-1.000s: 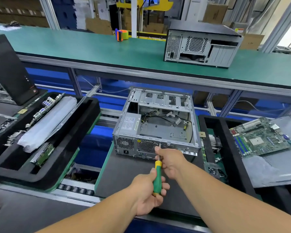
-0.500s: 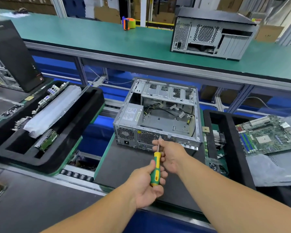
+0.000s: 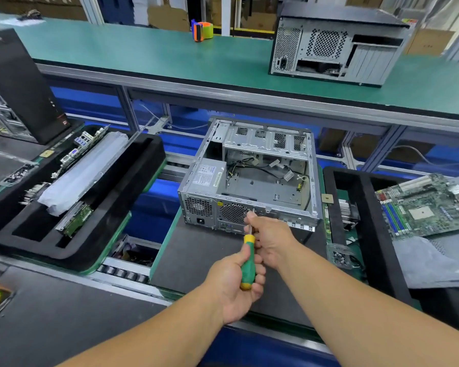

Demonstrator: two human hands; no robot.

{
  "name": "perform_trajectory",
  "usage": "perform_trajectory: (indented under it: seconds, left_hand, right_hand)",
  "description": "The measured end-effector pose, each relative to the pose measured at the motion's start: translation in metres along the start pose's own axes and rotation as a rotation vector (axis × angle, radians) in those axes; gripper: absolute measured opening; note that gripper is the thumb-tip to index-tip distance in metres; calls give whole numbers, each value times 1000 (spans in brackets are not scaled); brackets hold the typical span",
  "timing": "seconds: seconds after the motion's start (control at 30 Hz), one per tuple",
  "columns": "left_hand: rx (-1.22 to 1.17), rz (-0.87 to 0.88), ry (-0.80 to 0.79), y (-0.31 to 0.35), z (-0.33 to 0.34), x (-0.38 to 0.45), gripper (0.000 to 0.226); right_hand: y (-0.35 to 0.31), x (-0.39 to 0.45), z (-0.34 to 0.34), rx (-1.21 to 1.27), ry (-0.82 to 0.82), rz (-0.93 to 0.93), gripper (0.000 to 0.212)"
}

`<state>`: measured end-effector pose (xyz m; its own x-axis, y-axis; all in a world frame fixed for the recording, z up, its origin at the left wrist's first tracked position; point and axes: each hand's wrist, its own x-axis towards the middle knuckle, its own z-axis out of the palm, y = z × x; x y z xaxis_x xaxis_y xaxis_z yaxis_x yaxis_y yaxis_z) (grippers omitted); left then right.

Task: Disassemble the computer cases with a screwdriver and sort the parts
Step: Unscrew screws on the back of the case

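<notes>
An open silver computer case (image 3: 252,178) lies on a dark mat (image 3: 196,255), its rear panel facing me, with a power supply (image 3: 208,176) and loose cables inside. My left hand (image 3: 236,282) grips the green and yellow handle of a screwdriver (image 3: 247,260). The metal shaft points up at the top edge of the rear panel, beside the fan grille. My right hand (image 3: 272,237) pinches the shaft just below the tip.
A black foam tray (image 3: 112,207) on the left holds boards and a wrapped part. A second black tray (image 3: 355,229) on the right stands beside a green motherboard (image 3: 421,205). Another case (image 3: 337,49) and a tape dispenser (image 3: 202,30) sit on the green upper shelf. A black tower (image 3: 19,83) stands far left.
Both hands stay on the screwdriver at the rear panel. The view has shifted slightly, so the case sits higher and nearer the centre.
</notes>
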<state>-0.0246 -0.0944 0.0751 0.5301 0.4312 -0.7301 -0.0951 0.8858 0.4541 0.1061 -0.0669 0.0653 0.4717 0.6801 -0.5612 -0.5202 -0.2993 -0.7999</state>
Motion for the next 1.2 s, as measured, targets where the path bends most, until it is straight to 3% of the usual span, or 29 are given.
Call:
perform_trajectory:
  seconds: [0.03,0.1,0.23,0.3,0.37,0.43,0.53,0.67,0.77,0.83,0.9,1.03,1.2]
  left_hand:
    - [-58,-46,-53,-1,2,-2,39]
    - [77,-11,-25,-3,5,-3,43]
    - [528,289,288,-7,5,2,32]
    - [378,259,277,-5,5,2,29]
    - [70,77,128,1,2,-4,35]
    - [-79,-64,-13,5,0,-9,44]
    - [85,-29,9,5,0,-9,47]
    - [512,272,264,-3,1,-1,32]
    - [264,190,261,1,-1,-1,33]
    - [17,32,100,5,-3,-4,42]
    - [-76,-54,-11,4,-6,-6,49]
    - [-9,-28,7,3,0,-7,48]
    - [203,161,211,2,4,-2,33]
  right_hand:
    - [0,0,-2,6,1,-2,21]
    - [-1,2,-5,2,4,-4,20]
    - [0,4,0,-1,23,-27,20]
    - [2,5,2,34,34,-35,22]
    - [3,6,1,52,41,-32,23]
    - [4,6,1,57,41,-25,22]
    - [5,8,2,44,69,-22,22]
    - [5,11,6,35,82,-47,20]
    - [6,11,7,66,83,-60,18]
    - [5,10,8,76,74,-54,17]
    - [2,7,7,87,57,-13,18]
    - [-3,1,2,45,-12,88,23]
    - [-1,-1,-1,62,-80,76,23]
